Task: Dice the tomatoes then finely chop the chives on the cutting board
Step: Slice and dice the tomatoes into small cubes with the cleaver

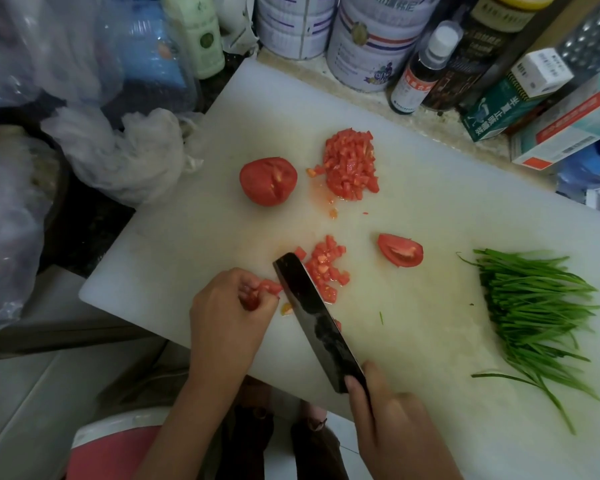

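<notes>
White plastic forms the cutting board (413,323), and both hands work near its closest edge. The left hand (229,306) comes in from below with the wrist bent, its fingers curled downward and pinching a small tomato piece (269,287) against the board. Just right of those fingertips stands the dark knife (312,313), its tip pointing away from the person. The right hand (388,420) grips the handle, fingers wrapped round it, thumb and forefinger reaching onto the heel of the blade. On the blade's other side from the left fingers lies a small heap of dice (326,268), touching the steel. Well beyond the left fingertips sit a cut tomato half (268,181) and a larger heap of dice (352,164). A tomato wedge (400,250) rests right of the knife tip. The chives (534,306) lie uncut, well to the right of the right hand's fingers.
</notes>
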A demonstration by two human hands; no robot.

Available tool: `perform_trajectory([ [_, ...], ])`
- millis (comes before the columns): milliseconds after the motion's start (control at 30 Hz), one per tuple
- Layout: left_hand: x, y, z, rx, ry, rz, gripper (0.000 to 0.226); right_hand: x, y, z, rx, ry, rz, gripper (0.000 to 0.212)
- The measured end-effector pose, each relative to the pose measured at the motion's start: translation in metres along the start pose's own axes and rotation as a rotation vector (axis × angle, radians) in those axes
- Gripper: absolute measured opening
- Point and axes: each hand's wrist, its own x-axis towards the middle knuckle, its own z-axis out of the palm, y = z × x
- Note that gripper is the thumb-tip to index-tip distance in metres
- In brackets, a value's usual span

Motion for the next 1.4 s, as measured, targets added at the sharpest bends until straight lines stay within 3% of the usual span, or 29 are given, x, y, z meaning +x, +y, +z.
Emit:
perform_trajectory([
  [100, -0.005, 0.002, 0.004, 0.028, 0.024, 0.018, 0.015, 0.014, -0.005, 0.003, 0.021, 0.053, -0.016, 0.05],
  [233, -0.016, 0.007, 0.012, 0.048, 0.052, 0.031, 0.016, 0.03, -0.003, 0.002, 0.058, 0.097, -0.183, 0.026],
  [433, -0.017, 0.006, 0.011, 0.083, -0.001, 0.049, 0.018, 0.026, -0.001, -0.014, 0.071, 0.025, -0.176, 0.016],
  [533, -0.015, -0.002, 0.0, 0.099, -0.079, 0.152, 0.035, 0.027, -0.001, -0.013, 0.082, 0.018, -0.171, 0.016],
  [633, -0.012, -0.01, -0.004, 0.186, -0.086, 0.349, 0.036, 0.029, -0.001, -0.011, 0.084, 0.045, -0.184, 0.016],
  [800, -0.012, -0.016, 0.002, 0.248, -0.102, 0.51, 0.036, 0.032, 0.005, 0.0, 0.101, 0.11, -0.223, 0.027],
  [967, -0.012, -0.015, 0.008, 0.211, -0.013, 0.51, 0.027, 0.019, 0.015, 0.01, 0.059, 0.108, -0.111, 0.062],
  [1133, -0.013, -0.014, 0.01, 0.187, 0.016, 0.471, 0.028, 0.001, 0.02, -0.007, 0.0, 0.09, -0.039, 0.049],
  [1233, -0.015, -0.017, 0.011, 0.167, 0.017, 0.442, 0.036, 0.003, 0.013, -0.019, -0.016, 0.247, -0.131, 0.046],
  [1400, -0.017, -0.023, 0.004, 0.174, 0.04, 0.491, 0.047, 0.01, 0.001, -0.025, -0.066, 0.304, -0.248, 0.029],
])
